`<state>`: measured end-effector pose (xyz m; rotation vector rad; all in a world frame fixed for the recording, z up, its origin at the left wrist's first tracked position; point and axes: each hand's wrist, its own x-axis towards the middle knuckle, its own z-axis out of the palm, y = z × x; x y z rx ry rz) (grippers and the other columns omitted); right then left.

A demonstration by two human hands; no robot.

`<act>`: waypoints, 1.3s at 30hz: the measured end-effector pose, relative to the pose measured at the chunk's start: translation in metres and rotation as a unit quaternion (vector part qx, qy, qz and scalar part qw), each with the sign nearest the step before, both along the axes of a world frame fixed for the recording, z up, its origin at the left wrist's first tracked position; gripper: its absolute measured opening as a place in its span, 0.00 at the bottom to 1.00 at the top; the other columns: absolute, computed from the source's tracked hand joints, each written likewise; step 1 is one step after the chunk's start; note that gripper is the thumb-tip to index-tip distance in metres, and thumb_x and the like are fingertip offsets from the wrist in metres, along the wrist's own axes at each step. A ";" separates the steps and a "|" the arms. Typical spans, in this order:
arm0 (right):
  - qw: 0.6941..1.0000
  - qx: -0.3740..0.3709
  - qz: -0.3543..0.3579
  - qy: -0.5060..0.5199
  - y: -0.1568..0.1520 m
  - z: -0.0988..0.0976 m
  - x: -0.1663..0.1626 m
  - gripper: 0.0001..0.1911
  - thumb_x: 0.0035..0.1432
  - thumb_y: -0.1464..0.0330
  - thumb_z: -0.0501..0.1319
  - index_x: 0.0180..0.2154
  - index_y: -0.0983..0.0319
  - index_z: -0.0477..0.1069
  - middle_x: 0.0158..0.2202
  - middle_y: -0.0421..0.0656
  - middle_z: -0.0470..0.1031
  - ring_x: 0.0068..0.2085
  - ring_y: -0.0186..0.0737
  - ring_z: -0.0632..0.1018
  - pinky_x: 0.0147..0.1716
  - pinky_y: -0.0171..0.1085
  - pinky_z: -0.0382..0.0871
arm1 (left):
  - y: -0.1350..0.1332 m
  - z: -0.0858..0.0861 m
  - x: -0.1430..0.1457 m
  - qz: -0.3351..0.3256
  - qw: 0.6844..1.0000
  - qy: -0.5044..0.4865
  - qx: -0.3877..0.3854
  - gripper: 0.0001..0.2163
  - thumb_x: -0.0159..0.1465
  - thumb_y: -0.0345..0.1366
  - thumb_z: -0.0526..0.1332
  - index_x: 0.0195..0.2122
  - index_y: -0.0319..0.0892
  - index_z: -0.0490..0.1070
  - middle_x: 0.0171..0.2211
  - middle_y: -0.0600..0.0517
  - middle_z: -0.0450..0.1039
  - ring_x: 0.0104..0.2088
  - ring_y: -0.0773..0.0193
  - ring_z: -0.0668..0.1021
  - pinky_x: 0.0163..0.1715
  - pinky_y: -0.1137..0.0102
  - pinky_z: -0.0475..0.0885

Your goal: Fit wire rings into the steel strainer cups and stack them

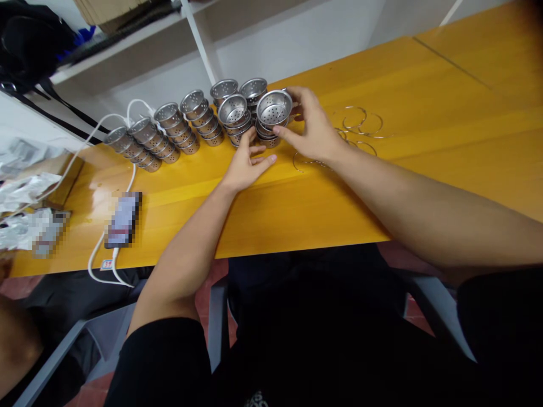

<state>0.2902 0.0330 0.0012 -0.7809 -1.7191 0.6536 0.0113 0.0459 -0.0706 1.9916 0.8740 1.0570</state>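
Stacks of perforated metal strainer cups stand in a row at the back of the yellow table. My right hand (307, 124) grips the rim of the top strainer cup (275, 108) on the nearest right stack, thumb in front and fingers behind. Low beside that stack is my left hand (248, 161), fingers apart, with its fingertips close to the lower cups; whether they touch is unclear. Just left of the held cup rises another stack of strainer cups (233, 113). Behind these two are further stacks (253, 89), partly hidden.
Several thin wire rings (356, 121) lie right of my right hand. More cup stacks (172, 121) lean leftward along the table (305, 220). A phone (123, 220) with a white cable lies left, near plastic bags (25, 192). A white shelf (263, 45) borders the back.
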 end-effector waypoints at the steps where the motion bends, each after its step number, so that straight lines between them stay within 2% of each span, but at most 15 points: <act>1: 1.000 0.002 0.002 0.000 0.002 -0.003 0.000 0.52 0.62 0.40 0.89 0.81 0.40 0.78 0.80 0.49 0.82 0.80 0.74 0.76 0.82 0.71 0.77 | 0.003 -0.003 -0.001 0.000 1.000 0.001 0.000 0.62 0.68 0.80 0.78 0.94 0.66 0.50 0.98 0.33 0.50 0.77 0.38 0.85 0.68 0.45 0.92; 4: 0.999 0.005 0.029 -0.024 0.006 -0.007 0.002 0.55 0.60 0.40 0.90 0.83 0.39 0.77 0.82 0.47 0.80 0.85 0.72 0.73 0.84 0.70 0.76 | 0.012 -0.010 -0.003 0.002 1.000 -0.001 0.001 0.63 0.67 0.78 0.80 0.94 0.67 0.49 0.97 0.32 0.52 0.76 0.38 0.87 0.68 0.44 0.92; 9: 0.992 -0.009 0.112 -0.050 0.003 -0.001 0.005 0.55 0.62 0.41 0.89 0.84 0.36 0.76 0.79 0.44 0.83 0.89 0.65 0.69 0.80 0.68 0.83 | 0.008 -0.008 0.001 -0.009 1.000 0.007 0.008 0.62 0.70 0.79 0.77 0.95 0.67 0.47 0.98 0.33 0.52 0.76 0.39 0.87 0.70 0.44 0.91; 13: 0.997 0.000 0.068 -0.035 0.002 0.001 0.005 0.57 0.65 0.41 0.87 0.88 0.34 0.71 0.79 0.42 0.83 0.92 0.62 0.65 0.84 0.68 0.80 | 0.002 -0.007 0.003 0.005 1.000 -0.012 0.008 0.61 0.71 0.73 0.81 0.94 0.66 0.49 0.98 0.33 0.52 0.75 0.40 0.88 0.69 0.45 0.92; 15: 0.999 -0.001 0.035 -0.040 0.002 0.001 0.006 0.60 0.64 0.40 0.87 0.89 0.33 0.69 0.82 0.41 0.80 0.92 0.65 0.66 0.86 0.70 0.79 | 0.003 -0.008 0.002 0.017 1.000 -0.014 0.006 0.61 0.70 0.70 0.83 0.94 0.67 0.49 0.98 0.35 0.51 0.75 0.38 0.87 0.70 0.43 0.92; 19: 0.997 -0.034 -0.003 -0.069 0.002 0.000 0.004 0.65 0.61 0.38 0.88 0.90 0.31 0.64 0.84 0.41 0.77 0.89 0.73 0.71 0.87 0.76 0.77 | 0.007 -0.008 -0.002 0.011 1.000 0.022 -0.016 0.63 0.72 0.71 0.80 0.96 0.70 0.41 1.00 0.39 0.44 0.82 0.33 0.83 0.76 0.41 0.89; 22: 0.997 -0.043 -0.004 -0.071 0.000 0.002 0.001 0.66 0.63 0.37 0.87 0.91 0.35 0.62 0.86 0.44 0.75 0.88 0.75 0.73 0.89 0.76 0.75 | 0.005 -0.006 -0.001 0.008 0.999 0.029 -0.024 0.62 0.73 0.70 0.80 0.96 0.72 0.38 1.00 0.41 0.44 0.82 0.36 0.83 0.78 0.42 0.88; 27: 0.996 -0.046 -0.011 -0.076 -0.004 0.009 -0.001 0.61 0.66 0.36 0.86 0.89 0.35 0.65 0.84 0.46 0.78 0.86 0.75 0.75 0.85 0.78 0.80 | -0.003 -0.002 0.001 0.043 0.999 0.017 -0.024 0.58 0.76 0.60 0.82 0.95 0.74 0.45 0.95 0.41 0.56 0.71 0.45 0.87 0.74 0.44 0.92; 31: 0.994 -0.068 -0.005 -0.082 -0.007 0.015 0.000 0.58 0.64 0.35 0.88 0.86 0.34 0.71 0.79 0.46 0.82 0.83 0.75 0.78 0.81 0.78 0.83 | -0.007 0.001 -0.001 0.052 0.998 0.025 -0.007 0.53 0.77 0.56 0.82 0.95 0.74 0.51 0.87 0.42 0.65 0.67 0.47 0.87 0.71 0.45 0.93; 35: 0.993 -0.095 0.013 -0.070 -0.007 0.015 0.001 0.57 0.60 0.30 0.89 0.81 0.41 0.76 0.77 0.49 0.84 0.78 0.77 0.83 0.81 0.76 0.83 | -0.007 0.002 -0.001 0.058 0.998 0.027 -0.001 0.48 0.76 0.55 0.83 0.92 0.70 0.60 0.81 0.42 0.69 0.64 0.50 0.87 0.66 0.50 0.95; 39: 0.992 -0.103 0.010 -0.067 -0.006 0.014 0.001 0.58 0.59 0.26 0.88 0.78 0.43 0.79 0.76 0.51 0.85 0.78 0.76 0.83 0.80 0.74 0.84 | -0.008 0.003 0.000 0.065 0.998 0.028 0.001 0.48 0.75 0.52 0.84 0.91 0.69 0.62 0.78 0.43 0.70 0.63 0.52 0.87 0.65 0.53 0.95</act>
